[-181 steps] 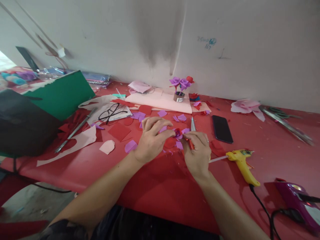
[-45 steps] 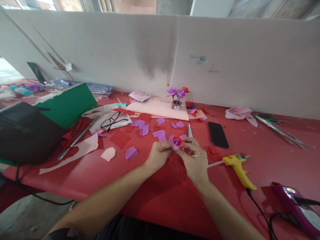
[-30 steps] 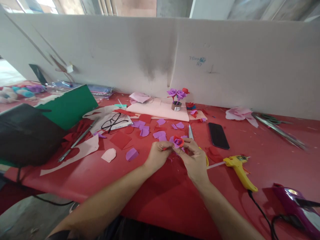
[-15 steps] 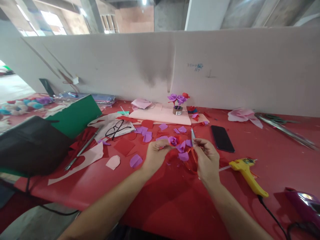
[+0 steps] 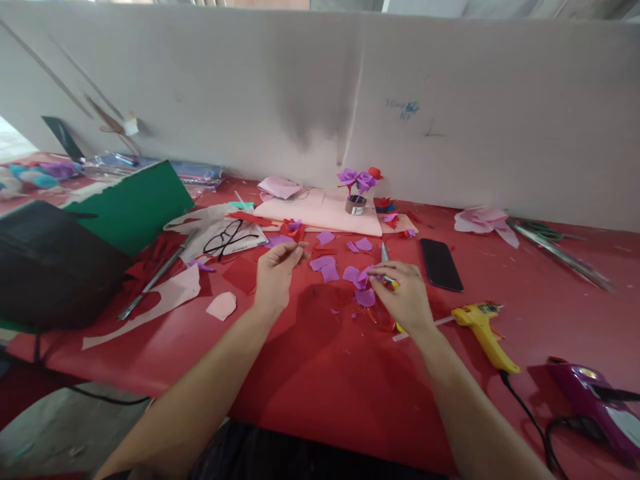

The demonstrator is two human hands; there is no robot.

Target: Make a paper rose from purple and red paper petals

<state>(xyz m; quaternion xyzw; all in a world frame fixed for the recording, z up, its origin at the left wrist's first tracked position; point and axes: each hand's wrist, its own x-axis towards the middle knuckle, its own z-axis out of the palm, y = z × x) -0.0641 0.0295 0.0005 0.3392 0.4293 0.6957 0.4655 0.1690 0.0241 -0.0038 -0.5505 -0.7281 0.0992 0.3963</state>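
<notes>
Half a second ago the red-and-purple flower sits at my left fingertips over the middle of the bench; now it is farther off and to the left, just beyond my left hand, which has shifted the same way. That hand and wrist now cover the spot where a single purple petal showed. My right hand, beside the silver blade a moment ago, now has its fingertips at the nearest group of purple petals. It lies in the way of that blade, leaving only the tip and some orange handle visible. Another purple pair lies between my hands. Left of me are a pale pink petal and the eyeglasses; at the far side a small brown pot of flowers stands on a pink sheet. On the right lie the dark phone and, nearer, the yellow glue gun. Both my forearms reach in from the near edge, hands well apart. My left thumb and forefinger are drawn together in a pinch, though I cannot tell whether the flower's stem is between them. My right thumb and forefinger close in on a petal's edge; I cannot tell whether they grip it.
</notes>
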